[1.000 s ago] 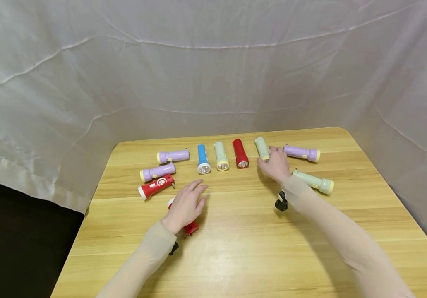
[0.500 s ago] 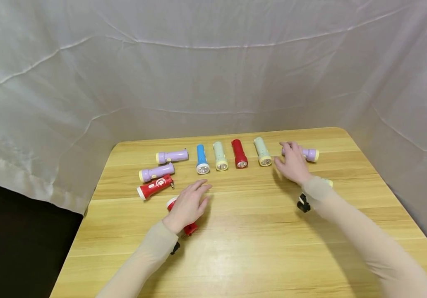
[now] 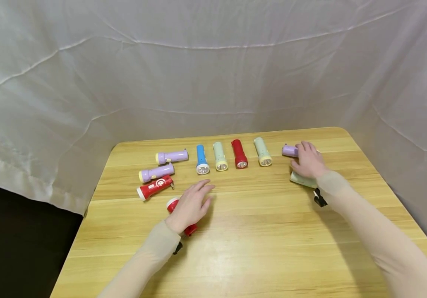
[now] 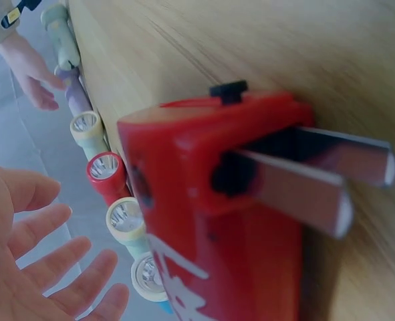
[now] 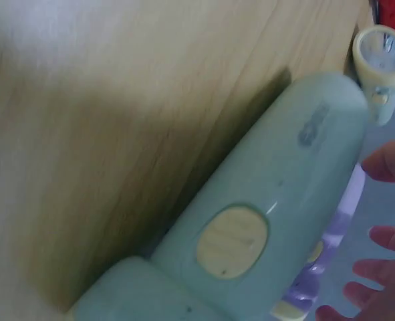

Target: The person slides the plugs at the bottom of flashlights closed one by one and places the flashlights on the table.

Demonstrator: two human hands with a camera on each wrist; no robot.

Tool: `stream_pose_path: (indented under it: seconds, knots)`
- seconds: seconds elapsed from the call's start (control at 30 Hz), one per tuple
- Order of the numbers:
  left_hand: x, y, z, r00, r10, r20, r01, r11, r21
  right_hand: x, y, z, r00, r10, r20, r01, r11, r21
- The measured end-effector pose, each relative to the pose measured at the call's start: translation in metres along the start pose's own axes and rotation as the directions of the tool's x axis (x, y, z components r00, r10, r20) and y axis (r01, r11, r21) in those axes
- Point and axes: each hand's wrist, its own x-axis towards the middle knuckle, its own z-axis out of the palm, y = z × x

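My right hand [image 3: 309, 160] hovers over a purple flashlight [image 3: 289, 150] at the table's far right, hiding its head. Fingers spread, it grips nothing in the right wrist view. A pale green flashlight [image 3: 302, 179] lies just in front, partly covered by my wrist; its cream button [image 5: 232, 242] shows up close. My left hand [image 3: 190, 205] is held with loose fingers above a red flashlight [image 3: 172, 204], whose middle it hides. In the left wrist view that red flashlight [image 4: 237, 267] has two flat metal prongs [image 4: 304, 190] folded out, and the hand is apart from it.
Along the back stand out a blue flashlight [image 3: 201, 155], a green one [image 3: 219, 155], a red one [image 3: 238, 153] and another green one [image 3: 262, 151]. At left lie two purple flashlights [image 3: 157, 172] and a red one [image 3: 155, 187]. Pale cloth [image 3: 213, 82] hangs behind the table [image 3: 243, 248].
My right hand has moved rightward, from the green flashlight in the back row to above the purple one. My left hand has barely shifted. The flashlights stay where they were.
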Motion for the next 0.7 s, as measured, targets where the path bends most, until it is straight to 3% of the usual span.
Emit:
stream_pose_path:
  seconds: [0.17, 0.33, 0.7]
  knots:
    - [0.001, 0.001, 0.001, 1.0, -0.007, 0.012, 0.007, 1.0, 0.0, 0.004, 0.007, -0.001, 0.996, 0.039, 0.074, -0.038, 0.999, -0.009]
    - [0.001, 0.0, 0.002, 1.0, -0.01, 0.018, 0.01, 1.0, 0.006, 0.006, 0.011, 0.0, 0.994, 0.034, 0.107, -0.028, 0.998, -0.056]
    - [0.001, -0.001, 0.002, 0.999, -0.019, 0.028, 0.019, 1.0, 0.003, 0.009, 0.009, -0.003, 0.996, 0.012, 0.094, -0.003, 0.996, -0.092]
